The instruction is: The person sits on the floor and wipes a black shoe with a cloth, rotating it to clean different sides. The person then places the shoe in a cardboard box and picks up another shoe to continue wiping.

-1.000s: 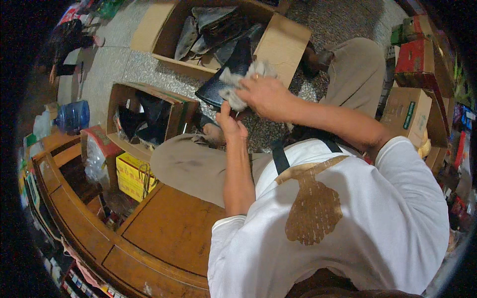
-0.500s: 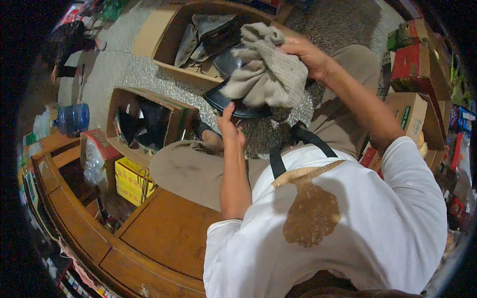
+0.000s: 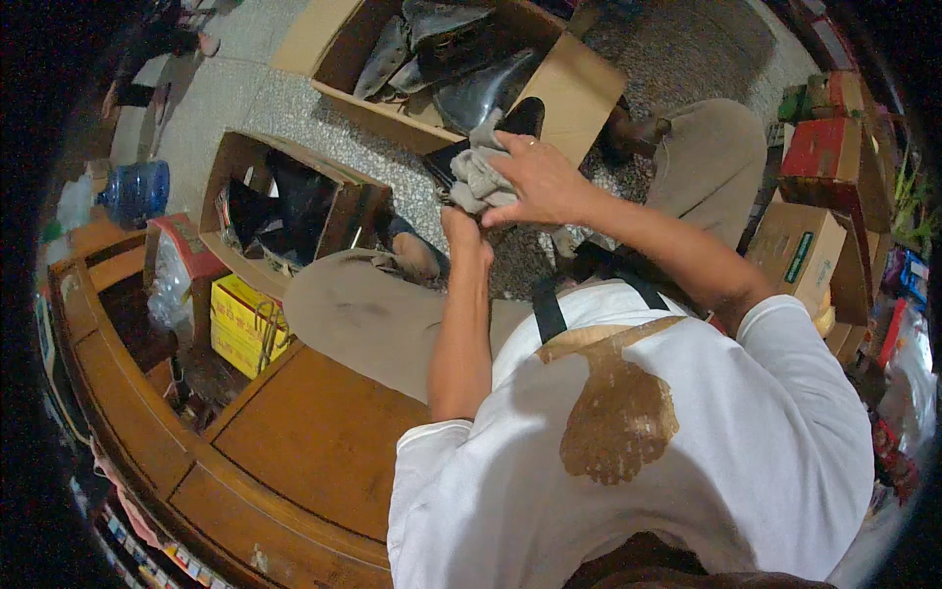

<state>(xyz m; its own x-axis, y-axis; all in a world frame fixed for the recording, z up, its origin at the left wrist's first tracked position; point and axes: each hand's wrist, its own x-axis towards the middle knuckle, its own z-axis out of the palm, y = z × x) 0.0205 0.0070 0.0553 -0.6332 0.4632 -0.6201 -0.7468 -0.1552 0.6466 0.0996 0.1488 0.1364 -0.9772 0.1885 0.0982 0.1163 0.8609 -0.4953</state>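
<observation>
My left hand (image 3: 464, 234) grips the near edge of a black, glossy piece shaped like a bicycle saddle (image 3: 528, 117), held above the floor between my legs. A bunched grey cloth (image 3: 478, 179) lies over the saddle, and my right hand (image 3: 545, 184) is closed on it, pressing it down. Cloth and fingers hide much of the saddle. Just beyond, an open cardboard box (image 3: 378, 116) holds several similar black saddles (image 3: 488, 93). To the left, another cardboard box (image 3: 350, 228) lies open with black pieces (image 3: 294, 201) inside.
A wooden bench (image 3: 304, 461) spans the lower left, near a yellow box (image 3: 240, 324) and a blue water bottle (image 3: 135, 191). Cartons (image 3: 800, 250) and a red box (image 3: 819, 149) are stacked at the right. Another person's legs (image 3: 147, 93) show at the upper left.
My right hand has come down and left with the cloth, now bunched smaller near my left hand. The saddle is tilted differently. More of the far box shows.
</observation>
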